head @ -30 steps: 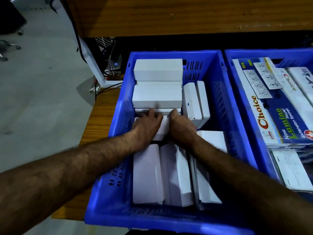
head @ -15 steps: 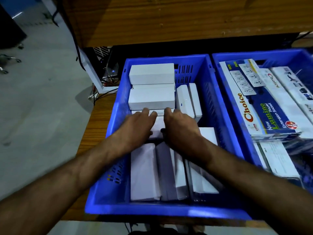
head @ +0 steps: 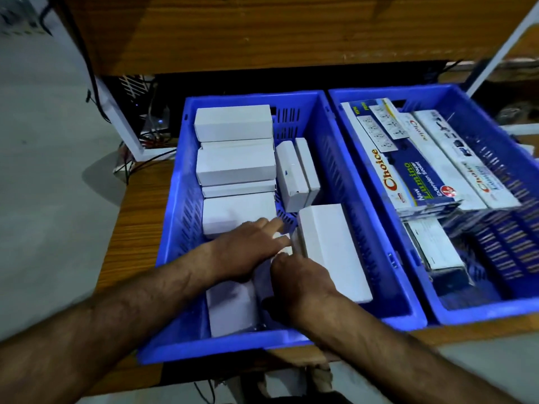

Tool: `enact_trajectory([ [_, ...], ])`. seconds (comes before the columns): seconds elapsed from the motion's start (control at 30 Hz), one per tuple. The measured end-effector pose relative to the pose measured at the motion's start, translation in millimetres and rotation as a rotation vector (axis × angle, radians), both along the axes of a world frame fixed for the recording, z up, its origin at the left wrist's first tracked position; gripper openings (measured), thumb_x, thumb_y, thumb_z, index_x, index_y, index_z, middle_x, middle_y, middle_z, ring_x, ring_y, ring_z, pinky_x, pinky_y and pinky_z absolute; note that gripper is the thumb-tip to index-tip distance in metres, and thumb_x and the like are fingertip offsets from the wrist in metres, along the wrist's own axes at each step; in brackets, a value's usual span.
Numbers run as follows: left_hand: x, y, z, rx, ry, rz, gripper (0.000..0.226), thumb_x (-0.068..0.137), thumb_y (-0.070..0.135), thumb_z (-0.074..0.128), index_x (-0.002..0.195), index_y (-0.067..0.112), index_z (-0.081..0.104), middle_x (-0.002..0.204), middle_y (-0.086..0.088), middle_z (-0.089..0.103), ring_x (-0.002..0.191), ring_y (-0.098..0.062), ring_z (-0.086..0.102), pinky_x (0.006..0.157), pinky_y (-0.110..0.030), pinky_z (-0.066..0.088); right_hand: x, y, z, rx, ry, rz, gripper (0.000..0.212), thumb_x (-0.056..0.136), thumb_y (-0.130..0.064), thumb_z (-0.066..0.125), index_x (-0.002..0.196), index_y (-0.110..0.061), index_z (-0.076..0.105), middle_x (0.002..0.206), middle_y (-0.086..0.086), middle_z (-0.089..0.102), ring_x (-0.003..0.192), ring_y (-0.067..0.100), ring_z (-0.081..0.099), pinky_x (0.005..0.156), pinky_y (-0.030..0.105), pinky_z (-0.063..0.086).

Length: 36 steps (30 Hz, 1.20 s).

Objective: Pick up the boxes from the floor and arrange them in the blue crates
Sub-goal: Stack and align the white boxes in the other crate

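Wooden table (head: 140,228) carries two blue crates side by side. Left crate (head: 180,217) is mostly filled with plain white boxes: a row stacked flat along the left wall (head: 234,166), two narrow boxes on edge (head: 294,173) near the middle, one long box (head: 332,249) lying along the right side. Right crate (head: 437,310) is loaded with printed extension-socket boxes (head: 408,173); it is not being worked on.

Step in hand, as judged: white boxes at the near end of the left crate are being squared up and packed tight. To be done well, the boxes should be pushed flush against the stacked row and the long box, edges aligned, no gaps left, nothing tilted.

Left hand (head: 248,252) is laid flat, fingers straight, on a white box (head: 230,307) at the near left. Right hand (head: 300,281) sits just beside it, touching; fingers are curled down between the boxes, but whether anything is gripped cannot be told. Both hands are inside the left crate, boxes directly under and around them.
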<state>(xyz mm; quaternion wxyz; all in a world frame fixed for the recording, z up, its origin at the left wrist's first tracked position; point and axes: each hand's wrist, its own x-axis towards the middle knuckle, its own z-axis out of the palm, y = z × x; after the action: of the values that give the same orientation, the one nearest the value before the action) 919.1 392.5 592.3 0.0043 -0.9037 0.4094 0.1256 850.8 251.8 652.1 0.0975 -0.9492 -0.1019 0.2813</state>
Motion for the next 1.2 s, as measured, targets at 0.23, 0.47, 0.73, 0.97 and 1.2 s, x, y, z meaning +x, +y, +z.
enact_trajectory([
  [0.23,-7,2,0,-0.011,-0.462,-0.138,0.035,0.078,0.008,0.031,0.076,0.024,0.062,0.086,-0.009,0.058,0.065,-0.025,0.055,0.047,-0.031,0.035,-7,1,-5,0.007,-0.023,-0.142,0.047,0.093,-0.026,0.062,0.128,-0.011,0.035,0.125,0.008,0.063,0.116,0.029,0.062,0.077,0.031,0.038],
  [0.47,-11,30,44,0.132,-0.309,0.082,0.064,0.058,0.041,0.089,0.106,0.019,0.053,0.103,-0.003,0.057,0.09,-0.028,0.06,0.064,-0.042,0.056,-10,-2,18,-0.03,-0.111,-0.089,0.066,0.089,-0.035,0.07,0.135,-0.007,0.031,0.12,0.011,0.064,0.11,0.033,0.064,0.071,0.034,0.037],
  [0.73,-51,48,76,-0.157,-0.529,0.375,0.059,0.049,0.024,0.092,0.095,0.014,0.057,0.081,-0.002,0.062,0.067,-0.028,0.065,0.041,-0.032,0.041,16,-11,26,0.046,-0.26,-0.02,0.07,0.094,-0.045,0.059,0.151,-0.032,0.021,0.129,0.015,0.046,0.111,0.035,0.056,0.084,0.041,0.046],
  [0.97,-46,45,72,-0.17,-0.248,0.524,0.078,0.079,0.061,0.07,0.137,0.023,0.035,0.133,0.001,0.053,0.124,-0.023,0.052,0.095,-0.032,0.042,46,-8,1,0.009,-0.482,0.091,0.083,0.093,-0.026,0.064,0.156,-0.033,0.01,0.145,0.025,0.029,0.121,0.039,0.049,0.088,0.044,0.052],
  [1.2,25,32,48,0.163,-0.038,0.608,0.081,0.086,0.054,0.066,0.147,0.02,0.026,0.135,-0.015,0.045,0.125,-0.036,0.048,0.099,-0.046,0.042,85,6,-28,-0.04,-0.543,0.126,0.075,0.094,-0.018,0.063,0.154,-0.02,0.019,0.152,0.035,0.02,0.121,0.04,0.051,0.089,0.041,0.051],
])
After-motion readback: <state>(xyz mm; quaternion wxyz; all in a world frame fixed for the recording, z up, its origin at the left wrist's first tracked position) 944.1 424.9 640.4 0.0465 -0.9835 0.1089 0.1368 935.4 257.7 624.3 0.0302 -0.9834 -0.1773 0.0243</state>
